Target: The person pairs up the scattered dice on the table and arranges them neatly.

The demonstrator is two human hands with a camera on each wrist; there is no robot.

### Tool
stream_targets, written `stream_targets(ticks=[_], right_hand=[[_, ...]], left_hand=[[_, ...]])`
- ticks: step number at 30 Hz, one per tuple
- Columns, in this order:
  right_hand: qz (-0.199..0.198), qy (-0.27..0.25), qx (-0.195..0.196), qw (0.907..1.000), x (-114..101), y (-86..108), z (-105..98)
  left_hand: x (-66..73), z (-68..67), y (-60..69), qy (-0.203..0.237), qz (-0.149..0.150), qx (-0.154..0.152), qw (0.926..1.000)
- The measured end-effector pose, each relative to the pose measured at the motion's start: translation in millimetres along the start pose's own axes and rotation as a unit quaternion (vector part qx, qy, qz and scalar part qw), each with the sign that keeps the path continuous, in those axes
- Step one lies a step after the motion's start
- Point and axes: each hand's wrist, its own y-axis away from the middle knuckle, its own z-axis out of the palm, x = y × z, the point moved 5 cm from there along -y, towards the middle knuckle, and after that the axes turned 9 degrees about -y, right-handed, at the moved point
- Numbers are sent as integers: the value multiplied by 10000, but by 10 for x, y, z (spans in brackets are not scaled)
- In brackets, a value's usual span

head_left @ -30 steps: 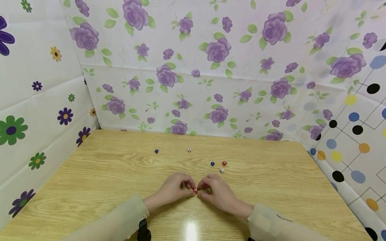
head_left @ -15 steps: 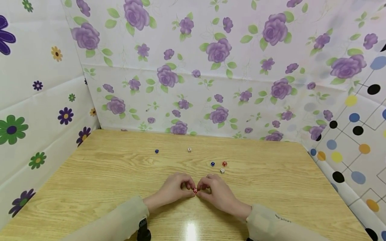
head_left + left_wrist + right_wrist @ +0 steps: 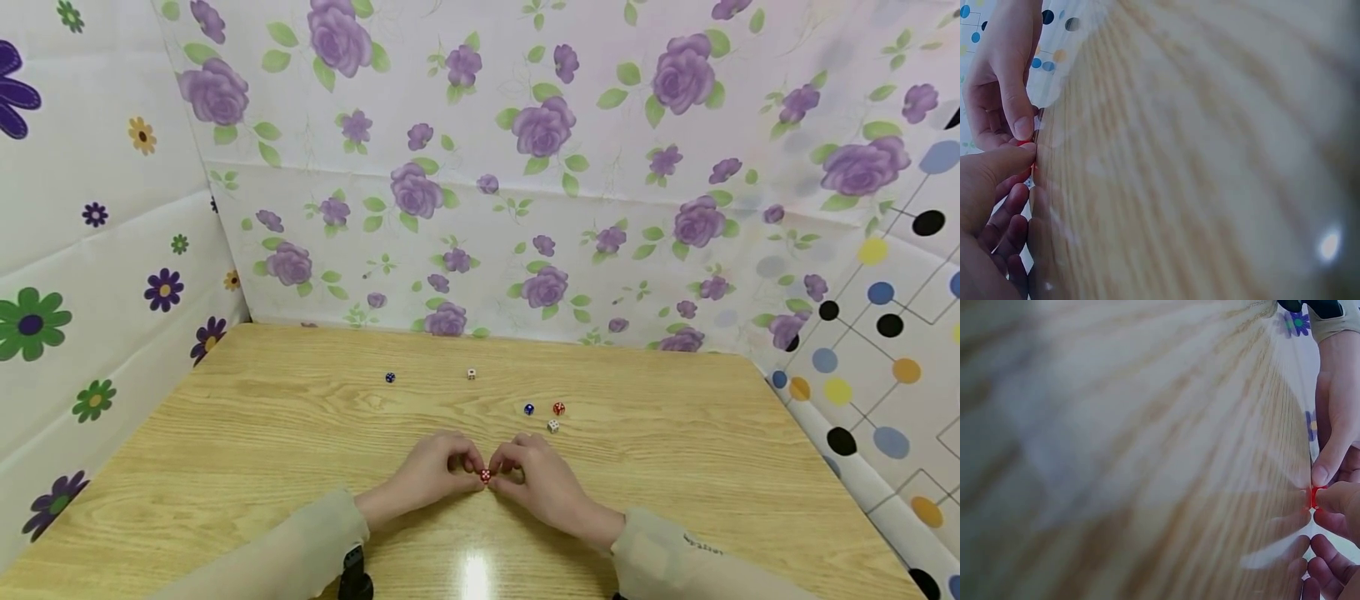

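Between the two hands, low in the middle of the head view, is a red die [image 3: 485, 476] with white pips. The left hand [image 3: 427, 473] pinches its left side with thumb and forefinger, and the right hand [image 3: 546, 485] pinches the right side in the same way. Seen from the left wrist, the die [image 3: 1025, 143] is mostly covered by the fingertips of the left hand [image 3: 988, 203] and right hand [image 3: 1002, 78]. Red [image 3: 1315, 495] also shows between the fingertips in the right wrist view, close to the wooden surface.
Beyond the hands on the wooden table [image 3: 262, 433] lie a blue die [image 3: 390, 377] and a white die [image 3: 471, 374]. Closer, right of centre, a second blue die [image 3: 528, 409], another red die [image 3: 558, 408] and another white die [image 3: 552, 427] form a group. Patterned cloths [image 3: 487, 250] surround the table.
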Motion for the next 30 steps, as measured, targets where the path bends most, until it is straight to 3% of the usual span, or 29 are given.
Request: stream_targets(ticks=[10, 19, 25, 30], right_hand=[[132, -19, -65, 9999, 13, 9, 0], [86, -370, -247, 9990, 50, 10, -76], [-429, -350, -508, 9972, 51, -61, -270], [-954, 30, -253, 9951, 107, -178, -508]], left_hand=[[26, -6, 0, -44, 78, -43, 10000], [23, -2, 5, 22, 136, 26, 9999], [11, 7, -5, -16, 176, 1, 9998], [5, 13, -8, -5, 172, -41, 9998]])
